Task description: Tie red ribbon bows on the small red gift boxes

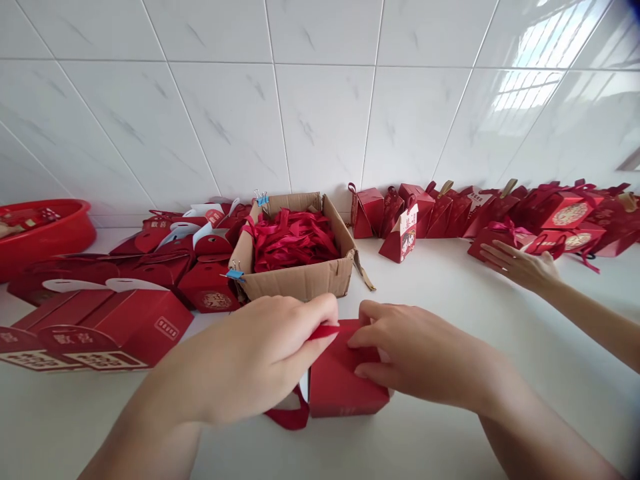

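Note:
A small red gift box stands on the white table in front of me. My left hand is closed over its left side, pinching a red ribbon; one end of the ribbon shows between thumb and finger, and a loop hangs down beside the box onto the table. My right hand grips the box from the right, its fingers curled and the fingertips against the red top face. Part of the box's far side is hidden behind both hands.
Behind my hands sits a cardboard carton of red ribbons. Red boxes fill the left, near a red basin. More ribboned boxes line the tiled wall, where another person's hand touches a box at right.

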The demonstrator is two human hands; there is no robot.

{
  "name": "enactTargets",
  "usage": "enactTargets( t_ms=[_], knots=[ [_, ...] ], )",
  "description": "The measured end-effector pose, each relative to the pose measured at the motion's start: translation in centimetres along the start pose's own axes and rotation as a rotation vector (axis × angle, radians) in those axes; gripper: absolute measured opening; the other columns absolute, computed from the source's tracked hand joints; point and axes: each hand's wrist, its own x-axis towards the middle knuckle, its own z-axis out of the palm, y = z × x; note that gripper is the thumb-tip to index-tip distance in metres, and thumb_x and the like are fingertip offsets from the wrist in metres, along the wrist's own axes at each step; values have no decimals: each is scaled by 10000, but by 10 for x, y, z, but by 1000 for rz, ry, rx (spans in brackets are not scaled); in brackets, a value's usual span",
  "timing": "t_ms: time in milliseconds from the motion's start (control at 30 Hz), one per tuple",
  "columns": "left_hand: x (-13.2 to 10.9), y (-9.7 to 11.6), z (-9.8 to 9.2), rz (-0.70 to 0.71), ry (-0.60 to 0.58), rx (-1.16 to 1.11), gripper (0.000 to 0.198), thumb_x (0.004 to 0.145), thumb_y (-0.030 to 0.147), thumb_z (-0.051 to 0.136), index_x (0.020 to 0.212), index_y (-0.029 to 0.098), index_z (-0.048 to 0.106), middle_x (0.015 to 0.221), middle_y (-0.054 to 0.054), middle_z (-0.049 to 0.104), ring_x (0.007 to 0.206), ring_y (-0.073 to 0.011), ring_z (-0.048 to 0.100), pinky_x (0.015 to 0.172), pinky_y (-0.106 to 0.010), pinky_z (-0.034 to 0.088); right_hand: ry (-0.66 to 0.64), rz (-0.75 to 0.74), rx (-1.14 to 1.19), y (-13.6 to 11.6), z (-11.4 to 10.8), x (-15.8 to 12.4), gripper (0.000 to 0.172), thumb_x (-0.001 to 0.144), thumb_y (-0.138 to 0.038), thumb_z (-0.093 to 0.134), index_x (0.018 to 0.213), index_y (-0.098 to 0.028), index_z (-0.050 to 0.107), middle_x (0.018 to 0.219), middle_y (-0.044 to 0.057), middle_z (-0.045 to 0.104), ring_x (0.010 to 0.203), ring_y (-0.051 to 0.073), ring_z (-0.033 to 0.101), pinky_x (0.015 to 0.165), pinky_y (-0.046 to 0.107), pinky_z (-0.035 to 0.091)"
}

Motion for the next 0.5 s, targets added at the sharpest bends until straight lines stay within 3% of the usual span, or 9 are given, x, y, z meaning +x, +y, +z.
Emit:
enactTargets(
  t_ms=[133,300,400,500],
  knots=[
    [14,11,2,-8,-41,-231,416,920,536,289,666,206,293,594,30,328,522,-124,302,488,-265,273,10,-6,-3,-1,2,3,155,769,-231,542,630,-177,582,797,13,566,595,100,469,516,250,267],
    [21,10,-3,69,-15,-505,321,960,319,200,662,203,238,664,19,267,591,-137,241,548,-276,288,22,54,-42,-10,2,6,153,806,-245,527,687,-196,609,728,-1,624,593,121,501,506,263,246],
    [19,7,-6,39,-25,-478,262,925,227,273,664,201,274,668,22,294,603,-135,255,544,-274,272,21,66,-70,-18,3,9,183,828,-200,485,678,-193,589,713,-6,642,591,129,524,501,271,240],
    [19,2,-3,10,4,-376,235,911,258,348,682,207,329,675,32,351,606,-130,299,538,-269,283,-1,55,-58,-18,2,8,194,833,-188,469,684,-197,593,703,-7,635,595,136,539,501,271,266]
  ],
)
